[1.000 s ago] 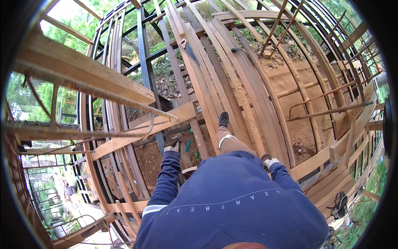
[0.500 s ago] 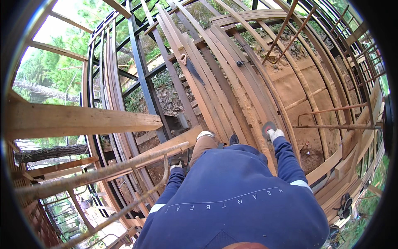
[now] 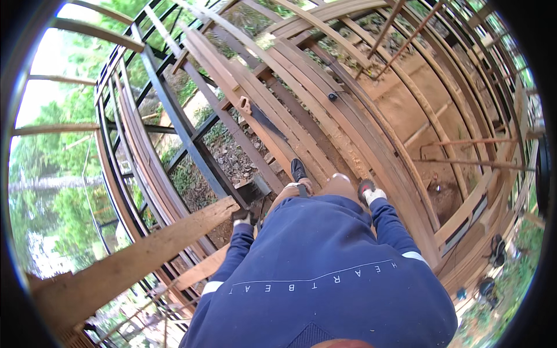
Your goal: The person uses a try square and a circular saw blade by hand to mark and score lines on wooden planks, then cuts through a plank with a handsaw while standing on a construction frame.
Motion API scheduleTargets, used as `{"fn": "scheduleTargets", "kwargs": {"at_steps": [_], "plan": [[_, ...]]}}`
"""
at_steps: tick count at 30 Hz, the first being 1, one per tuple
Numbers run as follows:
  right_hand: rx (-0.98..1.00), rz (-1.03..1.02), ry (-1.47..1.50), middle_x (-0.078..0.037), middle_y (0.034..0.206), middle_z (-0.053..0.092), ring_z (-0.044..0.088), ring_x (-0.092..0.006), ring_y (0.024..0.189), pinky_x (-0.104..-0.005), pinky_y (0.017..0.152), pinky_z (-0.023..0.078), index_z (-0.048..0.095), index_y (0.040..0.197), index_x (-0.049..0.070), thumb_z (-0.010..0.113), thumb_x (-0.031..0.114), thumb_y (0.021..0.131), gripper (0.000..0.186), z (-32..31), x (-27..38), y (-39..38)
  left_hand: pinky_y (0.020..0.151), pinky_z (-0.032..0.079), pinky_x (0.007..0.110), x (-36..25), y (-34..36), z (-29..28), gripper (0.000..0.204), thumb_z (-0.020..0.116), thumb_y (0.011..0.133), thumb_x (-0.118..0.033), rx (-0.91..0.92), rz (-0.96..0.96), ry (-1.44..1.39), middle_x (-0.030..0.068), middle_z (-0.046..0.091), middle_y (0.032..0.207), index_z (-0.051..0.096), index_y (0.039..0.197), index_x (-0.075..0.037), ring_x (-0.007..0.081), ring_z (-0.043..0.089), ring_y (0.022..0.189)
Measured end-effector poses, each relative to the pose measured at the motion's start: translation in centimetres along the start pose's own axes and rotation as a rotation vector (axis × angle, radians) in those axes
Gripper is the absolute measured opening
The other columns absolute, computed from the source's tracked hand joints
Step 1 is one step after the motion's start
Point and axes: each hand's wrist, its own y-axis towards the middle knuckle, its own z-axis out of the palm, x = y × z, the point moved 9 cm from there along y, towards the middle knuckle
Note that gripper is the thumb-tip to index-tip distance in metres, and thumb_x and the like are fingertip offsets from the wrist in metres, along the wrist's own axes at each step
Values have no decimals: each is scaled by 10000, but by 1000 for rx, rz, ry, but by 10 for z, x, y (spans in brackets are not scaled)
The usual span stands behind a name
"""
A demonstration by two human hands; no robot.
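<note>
My left hand [image 3: 246, 217], in a pale glove, is closed low at my left side on a dark object that I cannot make out. My right hand [image 3: 373, 196], gloved too, grips a round disc tool [image 3: 365, 190] with red on it, low over the planks. My legs and a dark shoe [image 3: 297, 169] are over the long brown planks [image 3: 325, 127]. A handsaw [image 3: 261, 122] with a wooden handle lies on the planks ahead of me. A small black object [image 3: 332, 96] rests further along the boards.
A thick beam [image 3: 133, 261] juts in from lower left. Blue-black steel framing [image 3: 168, 104] with gaps over rocky ground runs on the left. Rusty rods [image 3: 470, 164] and curved battens over dirt [image 3: 400, 87] are on the right; shoes [image 3: 496, 249] lie at the lower right edge.
My view has moved forward and turned; the beam at my left has slid down in view. My feet have stepped along the planks and my right hand swung up and back down.
</note>
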Motion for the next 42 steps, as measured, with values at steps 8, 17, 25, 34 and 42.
{"fn": "scheduleTargets", "kwargs": {"at_steps": [8,17,25,34,42], "plan": [[-65,241,402,-284,1056,715,693,-396,1033,-431,911,533,696,1142,-56,617,442,842,587,-26,12,-44,674,576,398,-189,126,-96,216,696,938,-194,60,180,-225,113,740,904,736,1069,-28,218,721,728],[-81,551,552,-243,978,733,744,-317,816,-411,730,601,703,1101,-33,608,391,833,511,15,-59,-70,601,543,328,-301,121,-69,351,631,1000,-309,238,163,-354,108,760,830,713,1072,24,192,718,691],[-130,686,613,-257,927,723,726,-356,846,-408,772,581,699,1098,-43,599,421,829,545,71,-43,-61,765,559,392,-293,231,-77,456,640,959,-463,339,193,76,110,771,936,740,1049,-27,277,733,846],[-382,328,875,-286,947,709,695,-422,924,-435,828,527,737,1016,-13,624,370,874,424,-7,163,-64,669,581,398,-375,362,-154,400,642,982,-336,261,378,287,140,759,1006,709,1085,45,263,750,783],[-213,655,552,-305,976,701,679,-449,1010,-489,867,522,717,1062,31,601,483,858,509,151,58,-119,587,588,316,-544,335,-82,230,626,953,-62,346,1018,508,159,679,1064,656,1165,20,208,710,724]]}}
